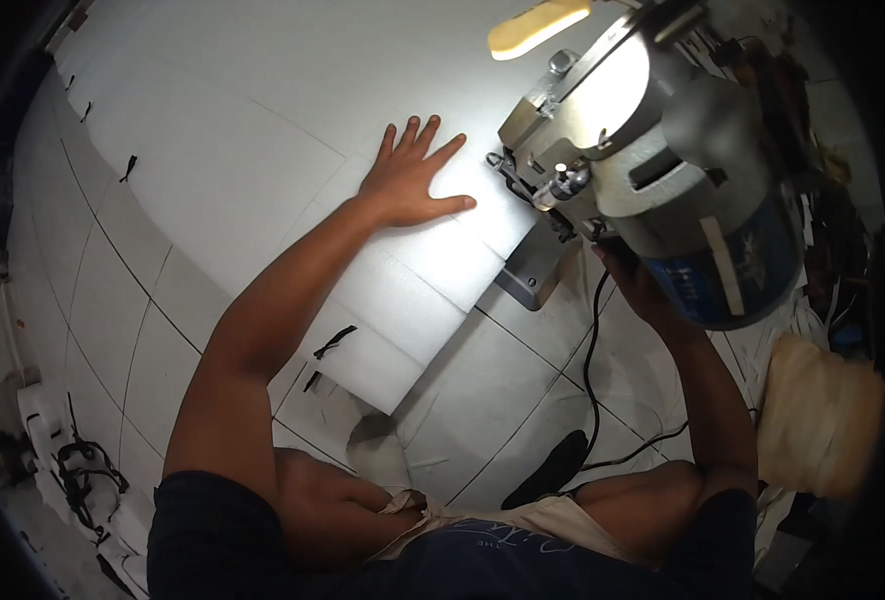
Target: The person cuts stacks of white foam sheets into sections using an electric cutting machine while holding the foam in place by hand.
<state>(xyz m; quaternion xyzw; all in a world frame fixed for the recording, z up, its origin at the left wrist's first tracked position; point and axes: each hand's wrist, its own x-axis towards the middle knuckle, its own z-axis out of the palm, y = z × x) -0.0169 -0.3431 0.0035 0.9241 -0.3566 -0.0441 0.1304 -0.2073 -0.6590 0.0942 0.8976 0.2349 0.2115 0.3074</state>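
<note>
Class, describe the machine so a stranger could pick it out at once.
Start at the broad white sheeting beneath the spread left hand. At its right edge in the picture, partly hiding the right hand, stands a bulky metal machine. Unlike the flat sheeting, it has a rounded, blue-banded drum.

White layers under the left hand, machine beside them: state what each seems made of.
White layers: perhaps foam or soft fabric, matte; the surface looks finely grained, without gloss. Machine: likely largely metal, grey and satin, judging by its hard edges and bright highlights.
</note>
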